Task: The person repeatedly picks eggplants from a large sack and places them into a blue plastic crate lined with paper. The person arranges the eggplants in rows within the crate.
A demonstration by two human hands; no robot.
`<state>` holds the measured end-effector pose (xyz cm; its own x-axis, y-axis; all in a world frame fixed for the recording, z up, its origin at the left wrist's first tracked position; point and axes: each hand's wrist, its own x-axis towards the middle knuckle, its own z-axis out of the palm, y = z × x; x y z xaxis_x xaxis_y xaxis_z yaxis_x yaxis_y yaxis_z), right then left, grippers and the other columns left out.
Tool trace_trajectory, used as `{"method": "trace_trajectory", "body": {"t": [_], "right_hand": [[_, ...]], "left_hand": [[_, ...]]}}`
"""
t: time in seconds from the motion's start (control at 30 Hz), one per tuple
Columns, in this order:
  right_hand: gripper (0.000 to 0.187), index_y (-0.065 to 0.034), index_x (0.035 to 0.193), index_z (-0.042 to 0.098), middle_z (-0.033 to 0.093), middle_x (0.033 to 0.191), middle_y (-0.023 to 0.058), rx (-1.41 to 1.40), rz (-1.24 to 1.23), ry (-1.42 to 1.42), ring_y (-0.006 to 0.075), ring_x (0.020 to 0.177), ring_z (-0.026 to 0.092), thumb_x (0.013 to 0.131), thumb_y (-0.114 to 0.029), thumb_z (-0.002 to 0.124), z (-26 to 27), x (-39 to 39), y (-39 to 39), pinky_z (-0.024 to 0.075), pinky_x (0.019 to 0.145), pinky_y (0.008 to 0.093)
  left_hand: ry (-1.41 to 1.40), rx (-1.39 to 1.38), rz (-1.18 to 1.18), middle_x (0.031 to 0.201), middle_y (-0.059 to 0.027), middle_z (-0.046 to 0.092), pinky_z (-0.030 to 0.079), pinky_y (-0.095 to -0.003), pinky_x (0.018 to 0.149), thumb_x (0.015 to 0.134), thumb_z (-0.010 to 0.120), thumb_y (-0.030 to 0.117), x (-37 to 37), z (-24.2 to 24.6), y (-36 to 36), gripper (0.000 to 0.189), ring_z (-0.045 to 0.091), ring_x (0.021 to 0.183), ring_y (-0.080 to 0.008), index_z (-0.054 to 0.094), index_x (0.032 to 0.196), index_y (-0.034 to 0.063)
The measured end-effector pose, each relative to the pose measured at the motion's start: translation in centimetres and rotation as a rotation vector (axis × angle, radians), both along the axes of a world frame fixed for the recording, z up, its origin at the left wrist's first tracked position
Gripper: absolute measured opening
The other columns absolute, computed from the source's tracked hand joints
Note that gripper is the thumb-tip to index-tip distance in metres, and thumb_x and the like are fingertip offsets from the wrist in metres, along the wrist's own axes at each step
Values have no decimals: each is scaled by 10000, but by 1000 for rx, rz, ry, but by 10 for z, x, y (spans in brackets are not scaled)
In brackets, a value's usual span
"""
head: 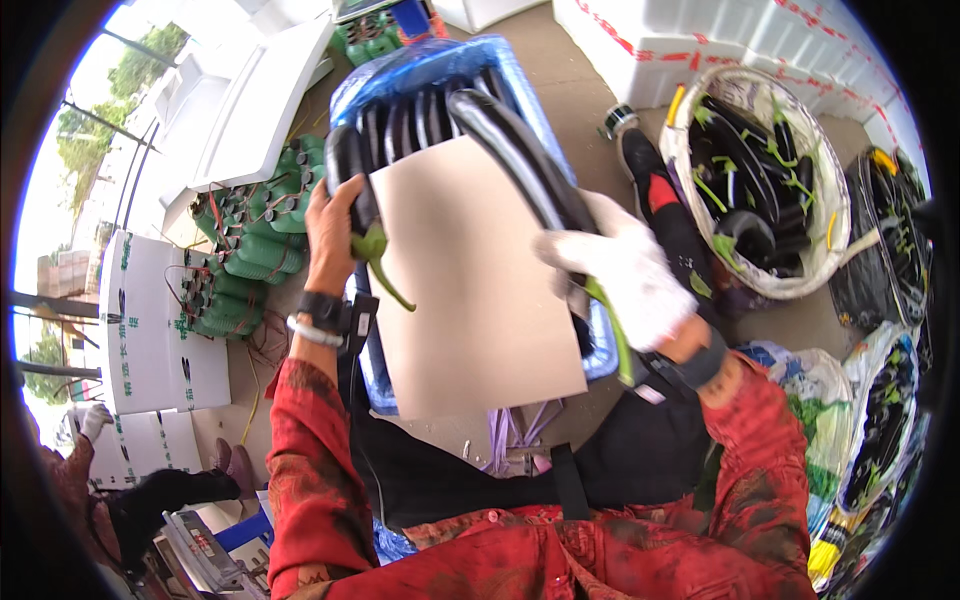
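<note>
Before me stands a box lined with blue plastic film (525,97), with a row of long dark eggplants (409,127) inside at its far end. A sheet of tan paper or card (472,300) covers the near part of the box. My bare left hand (331,232) grips an eggplant (346,161) at the box's left side, its green stem hanging over the sheet. In a white glove, my right hand (622,259) holds another long eggplant (517,154) near the stem end, slanting above the sheet. The glove hides part of that eggplant.
To the right stands a round white-lined basket (836,225) of eggplants, with more bagged eggplants (881,427) nearer me. Bundled green bottles (262,247) and white foam boxes (165,322) are on the left. Another person's gloved hand (96,421) shows at lower left. Foam boxes (697,45) stand behind.
</note>
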<state>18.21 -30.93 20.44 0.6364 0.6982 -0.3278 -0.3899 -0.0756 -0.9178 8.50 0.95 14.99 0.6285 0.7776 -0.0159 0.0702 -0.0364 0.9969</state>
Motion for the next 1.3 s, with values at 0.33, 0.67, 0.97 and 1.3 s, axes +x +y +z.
{"method": "trace_trajectory", "body": {"t": [0.33,0.67,0.97,1.3], "right_hand": [[875,44,1472,213,463,1340,338,-257,83,-386,433,1244,479,804,-341,626,-86,31,239,378,1041,402],[811,18,1460,315,529,1263,214,-128,-34,-318,197,826,639,791,-221,707,-97,33,231,543,687,313],[797,33,1443,315,467,1361,284,-316,70,-538,384,1169,548,841,-401,607,-100,36,232,437,983,416],[508,28,1190,560,644,1018,82,22,-271,-239,164,854,615,794,-214,769,-77,46,206,504,787,304]], "left_hand": [[199,365,-11,1411,-311,410,277,-366,1105,842,612,375,86,-45,73,828,387,1338,-390,283,1435,-100],[157,515,16,1386,-320,435,317,-378,1086,898,536,369,96,-63,82,760,425,1306,-405,260,1453,-70],[7,383,81,1097,-197,630,484,-320,843,858,619,288,81,-40,90,639,612,901,-239,433,1358,-64],[400,881,-259,1237,-214,558,356,-461,1028,992,405,451,116,-45,44,494,485,1166,-379,564,1277,80]]}}
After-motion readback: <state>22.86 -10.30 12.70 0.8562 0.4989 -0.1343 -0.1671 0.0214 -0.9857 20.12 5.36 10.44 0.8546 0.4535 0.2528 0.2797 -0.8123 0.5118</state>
